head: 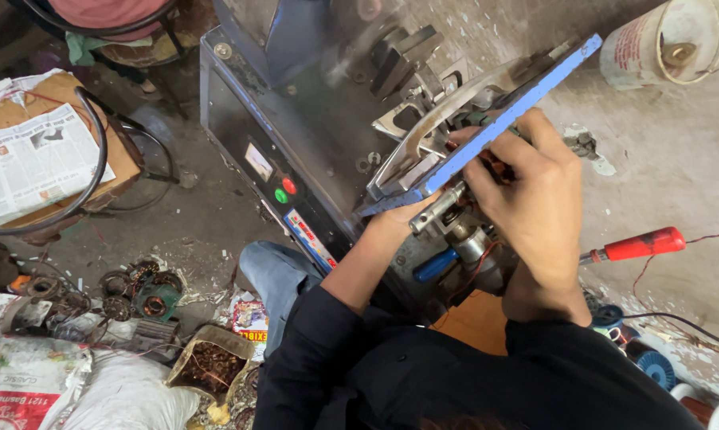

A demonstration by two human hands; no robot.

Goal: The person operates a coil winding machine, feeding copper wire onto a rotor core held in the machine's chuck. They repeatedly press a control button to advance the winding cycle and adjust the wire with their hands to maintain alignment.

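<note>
Much of the work sits out of sight: the blue-edged hinged plate (503, 111) of the winding machine (295, 119) slants across the middle and covers whatever the right hand (534, 191) reaches into, so only a glimpse of reddish copper wire (495, 166) shows under its fingertips. That hand is curled, fingers bent down onto the wire; whether it pinches it cannot be told. The left hand (395, 223) is mostly hidden beneath the plate's lower end; its grip cannot be made out, though it lies against a steel shaft (437, 207). Just below both hands, a blue handle (435, 265) pokes out. Right of the right hand a red-handled screwdriver (634, 245) lies on the dusty concrete floor (678, 159). Far left of the left hand, newspaper (29, 163) and scrap coils (144, 295) clutter the ground.
</note>
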